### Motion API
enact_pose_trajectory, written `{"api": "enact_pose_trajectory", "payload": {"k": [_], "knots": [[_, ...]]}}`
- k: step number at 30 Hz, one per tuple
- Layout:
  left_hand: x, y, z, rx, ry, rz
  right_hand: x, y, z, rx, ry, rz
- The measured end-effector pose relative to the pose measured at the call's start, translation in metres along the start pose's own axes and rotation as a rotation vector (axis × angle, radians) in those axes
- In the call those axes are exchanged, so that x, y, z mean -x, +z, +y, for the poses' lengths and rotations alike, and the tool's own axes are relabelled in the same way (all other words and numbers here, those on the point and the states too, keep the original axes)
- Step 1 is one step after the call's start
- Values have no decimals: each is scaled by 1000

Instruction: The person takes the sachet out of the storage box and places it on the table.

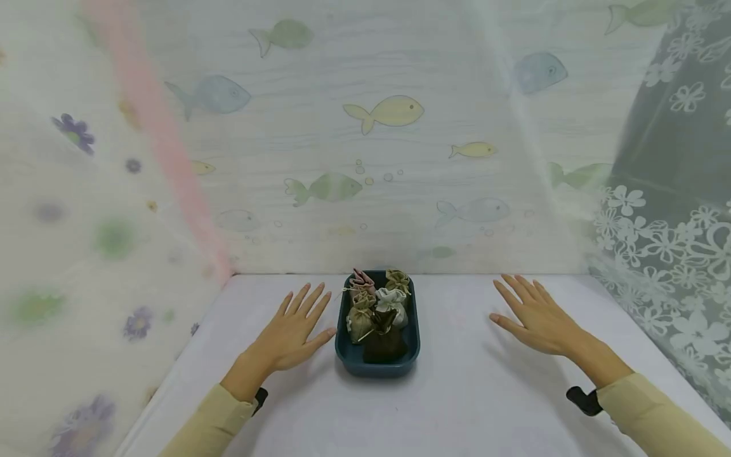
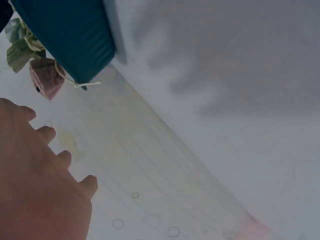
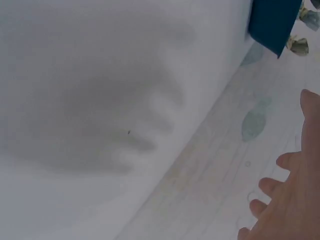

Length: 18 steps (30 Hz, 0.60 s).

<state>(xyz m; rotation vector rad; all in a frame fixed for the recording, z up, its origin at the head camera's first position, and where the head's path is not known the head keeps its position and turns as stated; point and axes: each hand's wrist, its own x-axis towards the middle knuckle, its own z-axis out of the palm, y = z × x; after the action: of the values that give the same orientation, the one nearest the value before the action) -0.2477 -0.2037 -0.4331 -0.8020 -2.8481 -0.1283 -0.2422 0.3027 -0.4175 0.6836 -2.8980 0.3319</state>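
A dark teal plastic basket point(image 1: 377, 369) stands on the white table, holding several small drawstring pouches. Toward its front lies a dark brown pouch point(image 1: 384, 346), with an olive pouch point(image 1: 359, 322) to its left. Behind them sit a white pouch point(image 1: 393, 297), a pink pouch point(image 1: 362, 282) and a green pouch point(image 1: 398, 280). My left hand point(image 1: 295, 334) hovers palm down just left of the basket, fingers spread, thumb tip near its wall. Farther off on the right, my right hand point(image 1: 535, 316) is held over the table with straight, spread fingers. Both hands are empty.
The white table point(image 1: 445, 406) ends at a back curtain point(image 1: 400, 209) printed with fish. A flowered curtain point(image 1: 85, 254) hangs along the left side, and a sheer lace curtain point(image 1: 679, 254) borders the right. Dark wrist straps point(image 1: 585, 401) show at the sleeves.
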Motion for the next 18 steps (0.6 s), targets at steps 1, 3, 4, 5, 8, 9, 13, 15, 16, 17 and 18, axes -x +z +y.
{"api": "enact_pose_trajectory", "payload": {"k": [1, 3, 4, 5, 8, 9, 13, 15, 16, 17, 18], "knots": [[0, 0, 1, 11, 0, -5, -1, 0, -2, -8, -4, 1], [-2, -1, 4, 38, -1, -23, -4, 1, -9, -31, -8, -3], [-2, -1, 5, 53, -3, -34, -6, 2, -13, -43, -14, -2], [-3, -1, 6, 65, -5, -50, -8, 2, -17, -60, -19, 0], [-4, -2, 11, 107, -7, -99, -14, 5, -31, -106, -39, 7], [-4, -2, 12, 117, -8, -115, -16, 6, -35, -120, -47, 7], [-6, -1, 17, 152, -14, -166, -23, 10, -52, -154, -81, 3], [-6, -1, 20, 152, -19, -180, -26, 11, -58, -164, -98, 2], [-6, 0, 21, 155, -19, -181, -27, 12, -60, -170, -104, 0], [-6, 0, 22, 154, -17, -179, -27, 13, -62, -177, -108, -2], [-6, 0, 22, 152, -15, -176, -27, 13, -64, -185, -113, -3]]}}
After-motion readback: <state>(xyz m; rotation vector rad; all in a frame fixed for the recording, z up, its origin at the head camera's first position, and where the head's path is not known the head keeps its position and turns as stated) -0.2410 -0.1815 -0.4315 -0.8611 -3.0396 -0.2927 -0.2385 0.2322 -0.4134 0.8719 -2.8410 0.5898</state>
